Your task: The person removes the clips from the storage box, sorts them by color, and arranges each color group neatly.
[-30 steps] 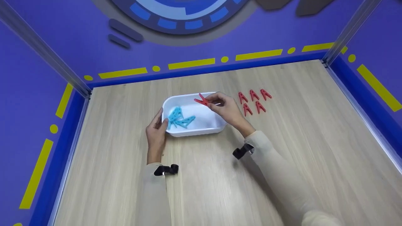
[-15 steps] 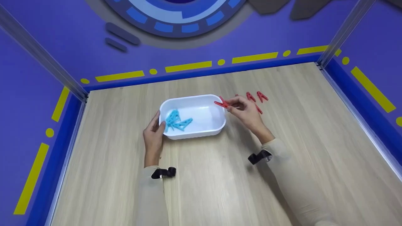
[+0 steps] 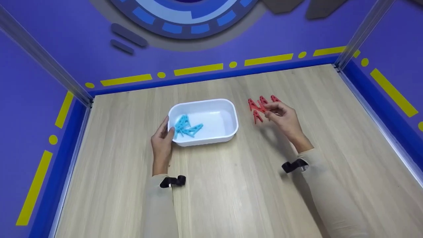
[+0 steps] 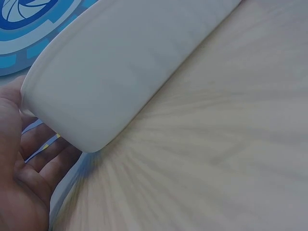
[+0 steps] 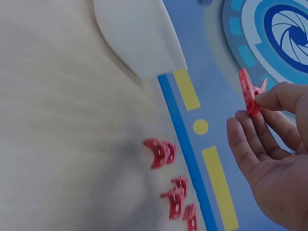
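In the grip of the right hand (image 3: 282, 116), pinched between thumb and finger, a red peg (image 5: 249, 91) hangs above the red pegs (image 3: 261, 106) already laid on the table (image 3: 231, 185), so sorting looks partly done, while the open left hand (image 3: 162, 138) steadies the white tub (image 3: 211, 140) holding only blue pegs (image 3: 185, 127).

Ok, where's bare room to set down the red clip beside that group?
The wooden tabletop lies bare between the white plastic tub and the red plastic clothespins, and right of the right hand towards the blue wall. It is crowded where those pegs cluster, under the held red clothespin.
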Available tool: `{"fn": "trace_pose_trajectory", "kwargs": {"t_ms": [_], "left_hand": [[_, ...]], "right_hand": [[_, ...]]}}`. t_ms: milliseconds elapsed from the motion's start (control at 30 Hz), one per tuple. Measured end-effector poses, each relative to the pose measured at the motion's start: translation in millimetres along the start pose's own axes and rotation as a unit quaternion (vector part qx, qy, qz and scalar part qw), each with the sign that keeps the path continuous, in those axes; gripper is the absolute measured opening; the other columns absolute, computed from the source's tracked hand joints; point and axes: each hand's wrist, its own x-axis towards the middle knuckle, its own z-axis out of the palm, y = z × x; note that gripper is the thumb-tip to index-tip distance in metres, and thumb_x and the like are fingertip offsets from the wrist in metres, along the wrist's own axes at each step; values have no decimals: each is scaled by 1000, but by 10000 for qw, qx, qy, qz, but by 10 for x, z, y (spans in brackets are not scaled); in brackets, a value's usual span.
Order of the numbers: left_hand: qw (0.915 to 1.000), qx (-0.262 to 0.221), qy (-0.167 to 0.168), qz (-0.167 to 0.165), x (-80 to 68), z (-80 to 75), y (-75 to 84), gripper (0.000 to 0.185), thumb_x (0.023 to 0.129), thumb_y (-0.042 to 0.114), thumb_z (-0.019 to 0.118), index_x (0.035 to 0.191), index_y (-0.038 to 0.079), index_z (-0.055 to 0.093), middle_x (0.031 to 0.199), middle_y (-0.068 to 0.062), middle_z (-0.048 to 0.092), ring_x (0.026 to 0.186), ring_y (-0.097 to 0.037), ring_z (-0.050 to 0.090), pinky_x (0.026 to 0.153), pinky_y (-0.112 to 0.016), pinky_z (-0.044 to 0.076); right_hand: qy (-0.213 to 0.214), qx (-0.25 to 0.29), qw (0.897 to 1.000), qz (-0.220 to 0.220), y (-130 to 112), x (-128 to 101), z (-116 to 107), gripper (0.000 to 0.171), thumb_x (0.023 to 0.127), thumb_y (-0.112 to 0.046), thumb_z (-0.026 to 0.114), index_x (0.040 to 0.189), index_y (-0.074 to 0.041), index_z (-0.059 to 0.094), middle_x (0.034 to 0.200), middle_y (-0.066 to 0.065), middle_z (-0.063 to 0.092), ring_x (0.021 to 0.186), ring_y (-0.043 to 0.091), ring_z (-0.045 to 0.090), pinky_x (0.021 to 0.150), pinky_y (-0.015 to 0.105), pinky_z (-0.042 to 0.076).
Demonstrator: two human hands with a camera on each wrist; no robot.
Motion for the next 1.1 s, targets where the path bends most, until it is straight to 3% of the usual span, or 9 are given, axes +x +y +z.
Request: {"fn": "trace_pose_trajectory", "kwargs": {"t_ms": [267, 467, 767, 1000, 1100], "left_hand": [[9999, 99, 25, -42, -18, 4, 4, 49, 105, 9, 67, 153, 15, 59, 158, 1, 53, 149, -14, 44, 121, -26, 37], [9999, -58, 22, 149, 2, 17, 2, 49, 103, 4, 67, 151, 10, 59, 157, -5, 55, 147, -18, 48, 119, -29, 41], [9999, -119, 8, 79, 16, 13, -1, 49, 104, 4, 67, 152, 9, 58, 158, -6, 52, 149, -20, 45, 121, -28, 38], [9996, -256, -74, -107, -93, 41, 291, 50, 104, 1, 65, 153, 3, 55, 160, -11, 50, 151, -25, 43, 122, -29, 38], [9996, -260, -70, -132, -94, 42, 292, 50, 104, 1, 65, 153, 3, 55, 160, -11, 49, 151, -24, 43, 121, -28, 38]], "right_hand": [[5, -413, 9989, 237, 85, -13, -327, 23, 99, 4, 70, 121, 14, 69, 107, 17, 72, 90, 11, 68, 79, 20, 59], [63, -430, 9976, 544, 169, -21, -554, 27, 101, 3, 67, 125, 17, 66, 104, 9, 73, 89, 13, 70, 81, 21, 61], [160, -582, 9938, 929, 255, 4, -752, 28, 101, 4, 65, 126, 16, 66, 100, 4, 72, 89, 13, 69, 84, 25, 63], [61, -1015, 9840, 1466, 223, 0, -840, 31, 104, 0, 62, 131, 13, 65, 108, 10, 70, 93, 16, 66, 81, 24, 62], [74, -1085, 9811, 1598, 313, 9, -901, 32, 105, -2, 62, 132, 13, 65, 110, 10, 69, 95, 16, 67, 82, 24, 62]]}}
